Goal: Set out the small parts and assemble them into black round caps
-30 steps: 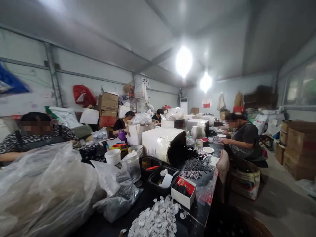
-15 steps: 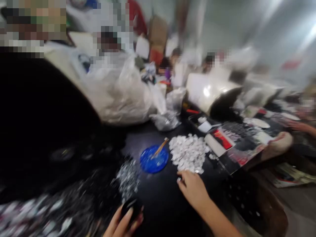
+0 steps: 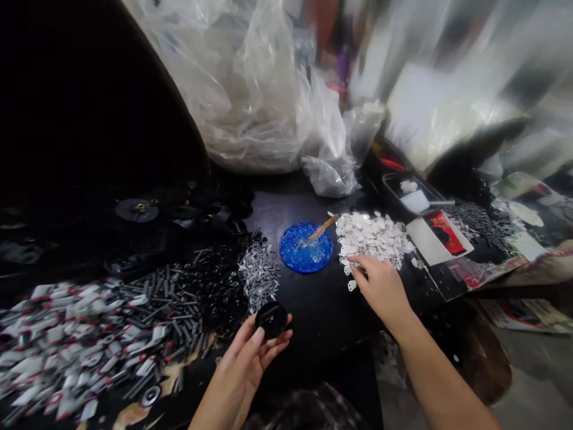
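Note:
My left hand (image 3: 250, 352) holds a round black cup-shaped plastic part (image 3: 271, 319) at the near side of the table, its hollow facing up. Thumb and fingers wrap around the rim. Farther right, my right hand (image 3: 378, 286) is at the near edge of a heap of small flat white pieces with holes (image 3: 373, 236). Its thumb and forefinger are drawn together there, and whatever lies between them is too small to make out. Between the hands and farther back lies a blue round dish (image 3: 298, 260) of glossy, clear-looking paste, with a brown stick (image 3: 323, 228) resting in it.
Left of the dish are piles of small silver pins (image 3: 259, 272), black parts (image 3: 212, 292), springs (image 3: 163, 301) and white-and-red pieces (image 3: 54, 334). Large plastic bags (image 3: 250, 119) stand behind. A red-and-white card (image 3: 441, 239) and a black tray (image 3: 414, 194) lie to the right.
The view has tipped downward, so the table fills more of it. My left hand has raised the black part more into sight. My right hand remains by the white heap.

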The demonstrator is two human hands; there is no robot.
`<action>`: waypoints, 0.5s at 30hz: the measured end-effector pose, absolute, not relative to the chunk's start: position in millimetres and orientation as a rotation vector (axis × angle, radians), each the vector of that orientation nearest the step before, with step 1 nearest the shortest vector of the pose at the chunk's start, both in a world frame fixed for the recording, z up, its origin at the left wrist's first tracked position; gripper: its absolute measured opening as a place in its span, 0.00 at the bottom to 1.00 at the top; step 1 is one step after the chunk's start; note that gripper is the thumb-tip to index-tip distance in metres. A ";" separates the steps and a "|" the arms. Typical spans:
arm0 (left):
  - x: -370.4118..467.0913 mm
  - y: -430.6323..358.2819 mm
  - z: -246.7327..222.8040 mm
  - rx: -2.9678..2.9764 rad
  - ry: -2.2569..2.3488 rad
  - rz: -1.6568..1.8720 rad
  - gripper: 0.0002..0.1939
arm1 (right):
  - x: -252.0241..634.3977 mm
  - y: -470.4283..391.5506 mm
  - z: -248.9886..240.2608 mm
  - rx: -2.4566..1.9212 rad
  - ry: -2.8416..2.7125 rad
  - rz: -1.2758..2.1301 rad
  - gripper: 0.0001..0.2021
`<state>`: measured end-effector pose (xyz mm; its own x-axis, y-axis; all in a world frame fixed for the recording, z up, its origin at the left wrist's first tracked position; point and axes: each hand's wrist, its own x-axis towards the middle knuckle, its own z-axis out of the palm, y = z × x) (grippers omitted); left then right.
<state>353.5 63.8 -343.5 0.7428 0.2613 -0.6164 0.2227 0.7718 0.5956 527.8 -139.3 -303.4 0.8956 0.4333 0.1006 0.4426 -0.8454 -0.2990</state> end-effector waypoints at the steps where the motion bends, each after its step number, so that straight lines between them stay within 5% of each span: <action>1: 353.9 64.0 -343.3 0.694 0.761 0.021 0.40 | 533.4 -133.1 -302.6 -2.806 -0.673 -0.070 0.10; 11: 350.2 65.6 -347.9 0.670 0.677 0.026 0.28 | 537.6 -122.8 -300.2 -2.893 -0.787 -0.127 0.06; 15: 351.1 58.2 -344.8 0.643 0.694 0.147 0.27 | 495.4 -105.3 -291.5 -2.519 -1.013 0.223 0.06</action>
